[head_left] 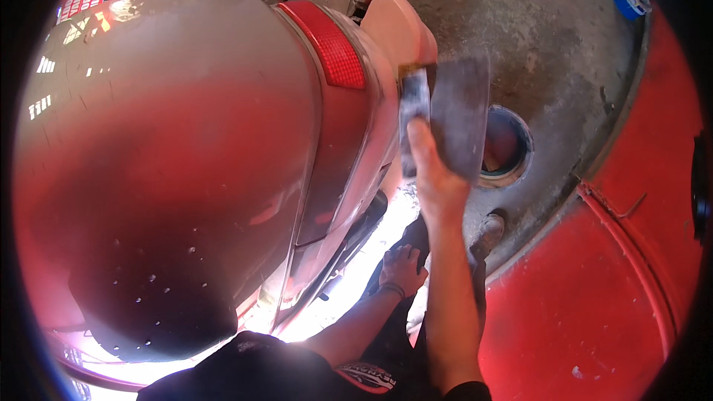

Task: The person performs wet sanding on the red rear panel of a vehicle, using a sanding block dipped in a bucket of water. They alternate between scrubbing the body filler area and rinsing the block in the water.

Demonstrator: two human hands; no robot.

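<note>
My right hand [440, 186] is raised beside the rear corner of a silver car and grips a dark grey sheet of what looks like sandpaper [462, 115]. Its thumb presses on a pale, worn strip along the sheet's left side; motion blurs both. Lower down, my left hand [402, 269] lies on my dark-clothed leg with its fingers spread and nothing visible in it. The car's glossy body panel [186, 126] fills the left, with water drops on its lower part. A red tail light [324, 43] sits near its corner, next to the pale bumper [397, 21].
A round bucket [526, 154] stands on the concrete floor [520, 22], partly behind my right hand. Farther off at the right is a blue-and-white roll or tub [631, 0]. A red panel [579, 312] borders the right side. Bright light glares below the car.
</note>
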